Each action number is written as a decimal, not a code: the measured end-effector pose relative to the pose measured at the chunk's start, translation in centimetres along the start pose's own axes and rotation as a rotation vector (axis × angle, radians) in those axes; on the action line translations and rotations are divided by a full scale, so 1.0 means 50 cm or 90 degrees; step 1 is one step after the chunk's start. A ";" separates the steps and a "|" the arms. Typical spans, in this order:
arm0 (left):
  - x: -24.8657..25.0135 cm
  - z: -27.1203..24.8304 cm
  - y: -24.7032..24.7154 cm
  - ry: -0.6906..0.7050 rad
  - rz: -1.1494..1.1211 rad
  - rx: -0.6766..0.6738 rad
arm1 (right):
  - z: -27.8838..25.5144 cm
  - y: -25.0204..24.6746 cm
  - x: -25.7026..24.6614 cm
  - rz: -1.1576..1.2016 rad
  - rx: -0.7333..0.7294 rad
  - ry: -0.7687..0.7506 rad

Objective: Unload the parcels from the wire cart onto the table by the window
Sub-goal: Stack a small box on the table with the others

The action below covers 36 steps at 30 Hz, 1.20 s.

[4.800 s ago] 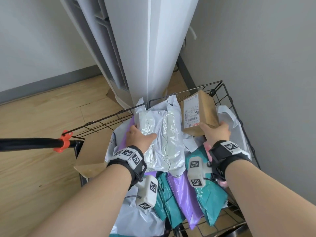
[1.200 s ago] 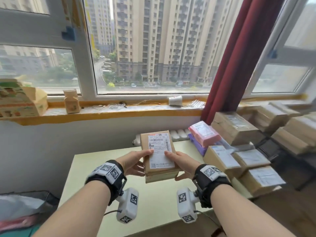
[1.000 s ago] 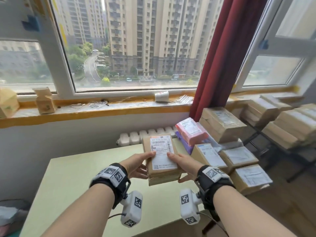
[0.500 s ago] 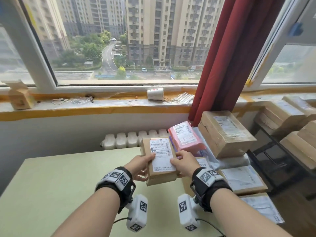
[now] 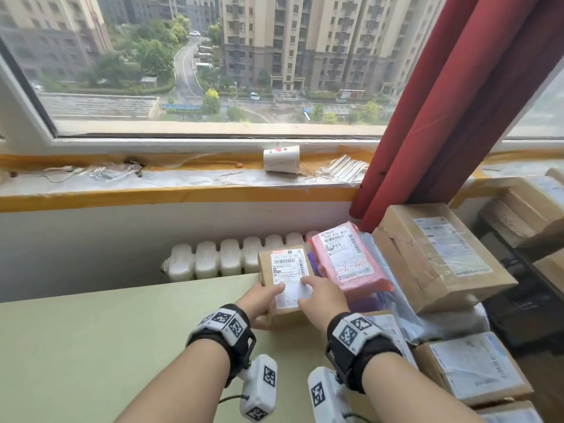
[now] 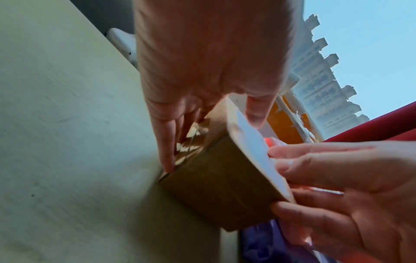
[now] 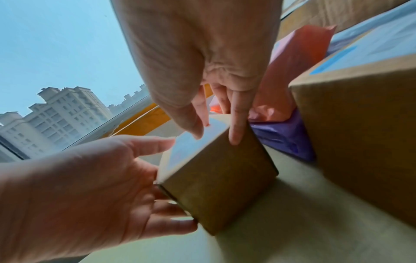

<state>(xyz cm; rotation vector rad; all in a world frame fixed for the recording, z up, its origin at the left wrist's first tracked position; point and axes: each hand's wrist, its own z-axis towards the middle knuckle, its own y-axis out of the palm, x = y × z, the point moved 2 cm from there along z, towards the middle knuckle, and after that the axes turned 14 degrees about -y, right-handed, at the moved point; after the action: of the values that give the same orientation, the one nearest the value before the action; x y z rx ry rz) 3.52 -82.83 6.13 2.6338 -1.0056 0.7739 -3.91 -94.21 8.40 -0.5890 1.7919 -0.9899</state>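
Handwritten "3-2-410" can be read on the pink parcel (image 5: 348,257), right of the held box (image 5: 285,280); the printed labels' text is too small to be read.

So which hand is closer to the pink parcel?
The right hand. It grips the small cardboard box on the side next to the pink parcel; the left hand grips the box's far side, away from it.

High-rise parcel room (makeshift): labelled cardboard boxes (image 5: 439,254) beside radiator (image 5: 222,261).
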 end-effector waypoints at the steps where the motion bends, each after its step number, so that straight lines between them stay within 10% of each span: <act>1: 0.001 0.007 -0.001 0.002 0.002 -0.001 | 0.006 0.008 -0.003 -0.011 -0.008 -0.003; 36: -0.036 -0.109 -0.010 0.016 0.126 0.155 | -0.105 -0.061 -0.017 -0.052 0.049 -0.073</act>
<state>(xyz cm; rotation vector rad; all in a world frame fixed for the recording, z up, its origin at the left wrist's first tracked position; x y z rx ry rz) 0.55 -79.40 9.69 2.7432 -1.2508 1.0305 -8.46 -93.36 12.40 -0.6610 1.6326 -1.0544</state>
